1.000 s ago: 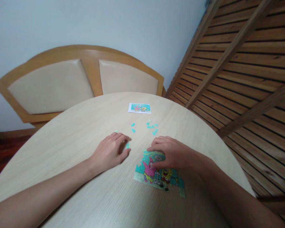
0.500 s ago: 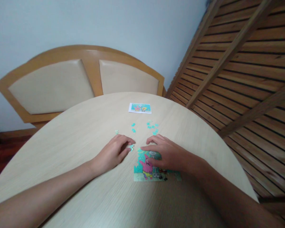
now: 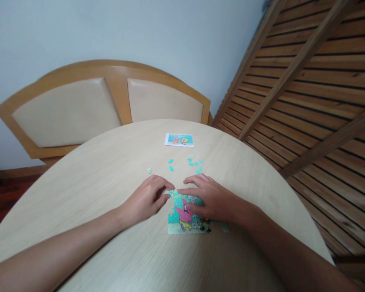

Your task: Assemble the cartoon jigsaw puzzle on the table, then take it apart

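Observation:
A partly joined jigsaw puzzle (image 3: 185,217) with a pink starfish character and a teal background lies flat near the middle of the table. My left hand (image 3: 149,199) pinches a small puzzle piece (image 3: 171,193) between thumb and fingers at the puzzle's upper left corner. The piece meets the puzzle's edge there; whether it is seated I cannot tell. Across the puzzle's upper right part rests my right hand (image 3: 214,199), fingers spread and holding nothing. It hides much of the picture's right side.
Several loose teal pieces (image 3: 196,164) lie beyond my right hand, two more (image 3: 170,165) to their left. A pale piece (image 3: 149,170) sits beyond my left hand. Farther back is a picture card (image 3: 179,140) on the round table (image 3: 109,162). A padded chair (image 3: 67,109) stands behind.
My left hand has carried its piece slightly right, up to the puzzle's corner. The puzzle has shifted a little left under my right hand, which moved with it.

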Demonstrator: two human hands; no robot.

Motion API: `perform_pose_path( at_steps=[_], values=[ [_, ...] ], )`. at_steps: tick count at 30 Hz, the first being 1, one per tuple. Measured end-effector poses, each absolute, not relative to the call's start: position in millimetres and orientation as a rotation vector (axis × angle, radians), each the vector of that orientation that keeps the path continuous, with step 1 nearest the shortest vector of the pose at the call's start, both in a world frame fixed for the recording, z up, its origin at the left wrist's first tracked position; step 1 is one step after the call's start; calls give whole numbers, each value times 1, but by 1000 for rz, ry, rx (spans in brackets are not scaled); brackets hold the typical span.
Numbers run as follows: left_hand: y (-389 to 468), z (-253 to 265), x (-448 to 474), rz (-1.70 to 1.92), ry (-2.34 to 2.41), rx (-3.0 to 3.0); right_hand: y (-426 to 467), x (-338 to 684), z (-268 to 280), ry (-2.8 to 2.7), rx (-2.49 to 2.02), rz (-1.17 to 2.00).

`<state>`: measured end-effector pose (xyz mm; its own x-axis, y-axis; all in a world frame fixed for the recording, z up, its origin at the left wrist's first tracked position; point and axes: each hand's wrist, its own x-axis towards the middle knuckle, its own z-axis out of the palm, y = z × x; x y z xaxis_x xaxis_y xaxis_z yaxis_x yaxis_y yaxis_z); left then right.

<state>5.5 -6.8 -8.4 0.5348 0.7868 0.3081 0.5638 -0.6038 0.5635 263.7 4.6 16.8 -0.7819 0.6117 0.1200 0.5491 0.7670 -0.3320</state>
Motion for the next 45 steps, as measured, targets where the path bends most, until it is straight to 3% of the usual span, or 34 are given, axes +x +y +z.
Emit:
perform_pose_path(
  at_steps=[26, 45],
  values=[
    [-12, 10, 3, 509, 853, 3185, 4, 266, 14, -2739, -921, 397],
    [2, -1, -7, 643, 801, 2773, 5, 266, 15, -2757, -911, 408]
  ],
)
